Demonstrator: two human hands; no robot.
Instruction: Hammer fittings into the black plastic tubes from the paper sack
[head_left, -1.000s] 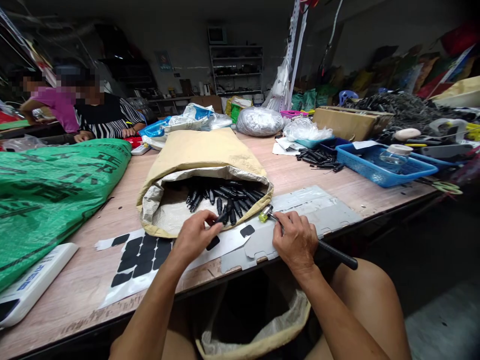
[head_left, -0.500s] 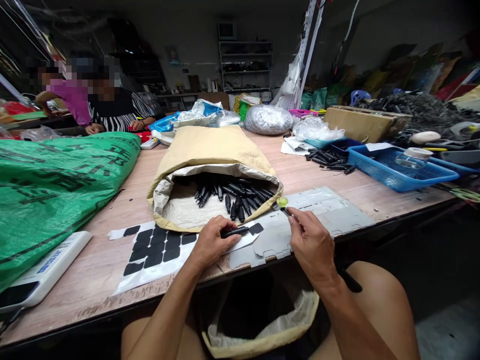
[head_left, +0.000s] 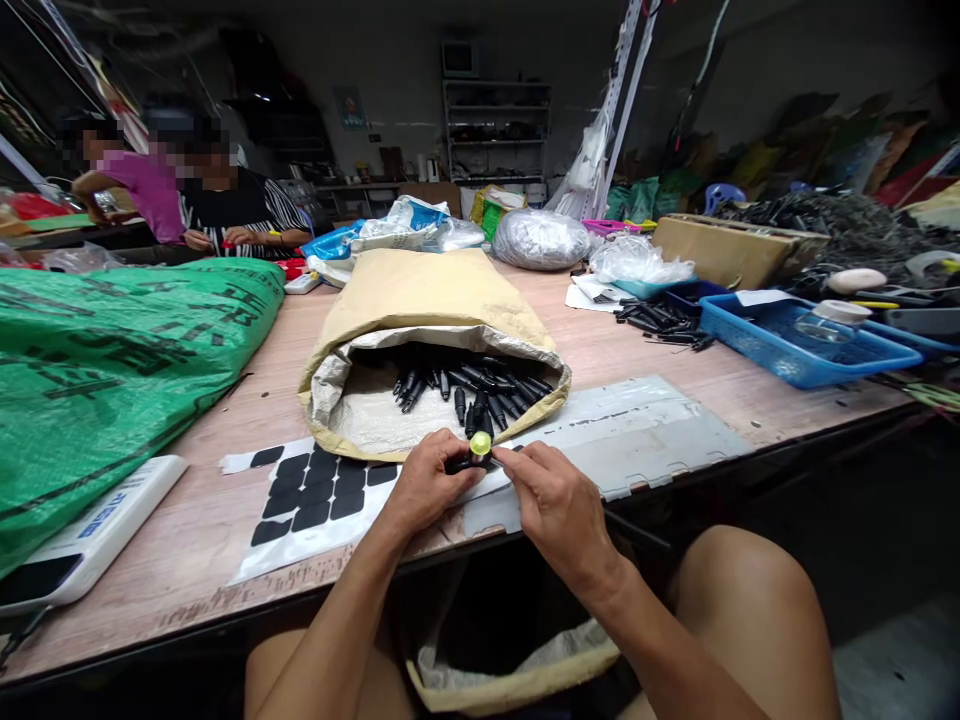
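Observation:
My left hand is closed around a slim black cylindrical part at the front of the sack's mouth. My right hand pinches a small piece with a round yellow-green end and a dark stem. That round end is right over the black part, and I cannot tell whether the two touch. Behind my hands lies an open tan sack holding many black cylindrical parts. A white sheet with rounded black pads lies left of my left hand, partly under the sack's edge.
A green woven bag and a white device occupy the left side. At right are a grey board, loose black parts and a blue tray. Below the table edge opens another sack. Two people sit far left.
My right hand has moved left, bringing the yellow-green-ended piece from beside the sack's right corner to the black part in my left hand. My left hand has stayed nearly in place.

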